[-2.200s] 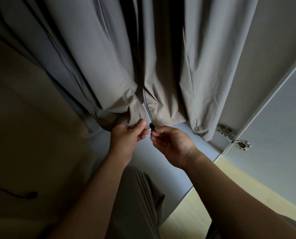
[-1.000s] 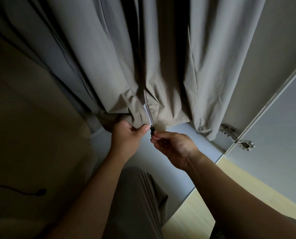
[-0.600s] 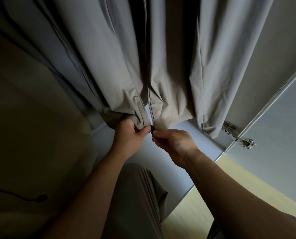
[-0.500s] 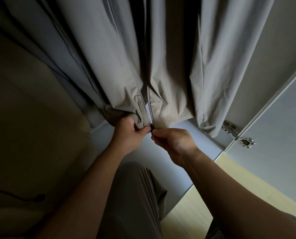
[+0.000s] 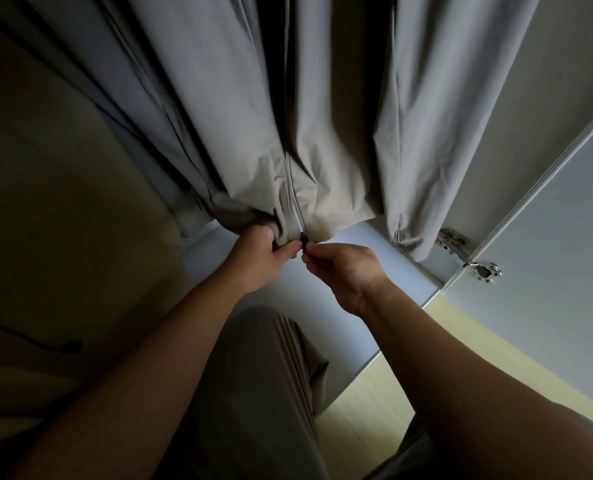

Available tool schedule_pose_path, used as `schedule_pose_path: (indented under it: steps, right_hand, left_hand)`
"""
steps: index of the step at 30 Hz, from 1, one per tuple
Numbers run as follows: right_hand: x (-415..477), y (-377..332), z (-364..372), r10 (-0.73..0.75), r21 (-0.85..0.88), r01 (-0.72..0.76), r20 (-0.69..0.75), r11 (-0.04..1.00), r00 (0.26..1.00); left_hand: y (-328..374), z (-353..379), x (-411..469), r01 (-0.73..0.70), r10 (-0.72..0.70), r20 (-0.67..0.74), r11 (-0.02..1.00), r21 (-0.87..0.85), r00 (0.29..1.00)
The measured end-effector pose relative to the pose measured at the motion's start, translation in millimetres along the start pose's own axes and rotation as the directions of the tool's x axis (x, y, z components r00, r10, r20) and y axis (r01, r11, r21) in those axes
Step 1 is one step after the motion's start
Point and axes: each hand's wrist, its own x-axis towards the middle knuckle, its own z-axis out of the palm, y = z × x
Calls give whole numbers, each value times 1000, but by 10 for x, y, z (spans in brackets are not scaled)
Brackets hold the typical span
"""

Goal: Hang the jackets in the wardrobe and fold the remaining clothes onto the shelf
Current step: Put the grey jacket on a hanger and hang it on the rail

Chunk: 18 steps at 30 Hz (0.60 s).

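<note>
While the beige jacket [image 5: 219,116] is hanging inside the wardrobe [image 5: 516,98], its hem is sitting low over the pale base panel [image 5: 357,244], and both of the person's hands are working at its bottom edge. The left hand [image 5: 258,259] is gripping the bunched hem on the left side of the zipper [image 5: 295,216], with the fingers curled into the cloth and the thumb lying across the front. The right hand [image 5: 345,270] is pinching the small dark zipper pull [image 5: 304,243] between thumb and fingertips, right at the foot of the zipper. The two hands are sitting close together, almost touching at the pull. Just above them the zipper's pale tape is showing for a short stretch; higher up the two front panels are meeting in a dark fold, and whether the teeth are joined there cannot be told. A sleeve [image 5: 444,133] is hanging at the right, its cuff ending near a metal hinge [image 5: 471,258] beside the open door [image 5: 565,271]. Below the forearms, the person's trouser leg [image 5: 253,393] is showing in dim light, and a strip of light wooden floor [image 5: 426,358] is running along the wardrobe's base. At the far left a thin dark cable [image 5: 39,342] is lying against a shadowed beige surface [image 5: 46,220].
</note>
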Motion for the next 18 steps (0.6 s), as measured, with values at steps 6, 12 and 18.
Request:
schedule_pose_path:
  steps: [6,12,18]
  right_hand:
    - [24,4,13,-67,-513,101,84,853,994]
    - [6,-31,70,-44,-559,96,105,824,993]
    - [-46,-277,190,-277,-422,279,67,863,958]
  left_hand:
    - [-94,113,-58,-51,70,-120,986,156,990]
    - [-172,151,-132,-159,196,-88,934,321,977]
    - [-22,79,76,-298,364,-161,897,326,918]
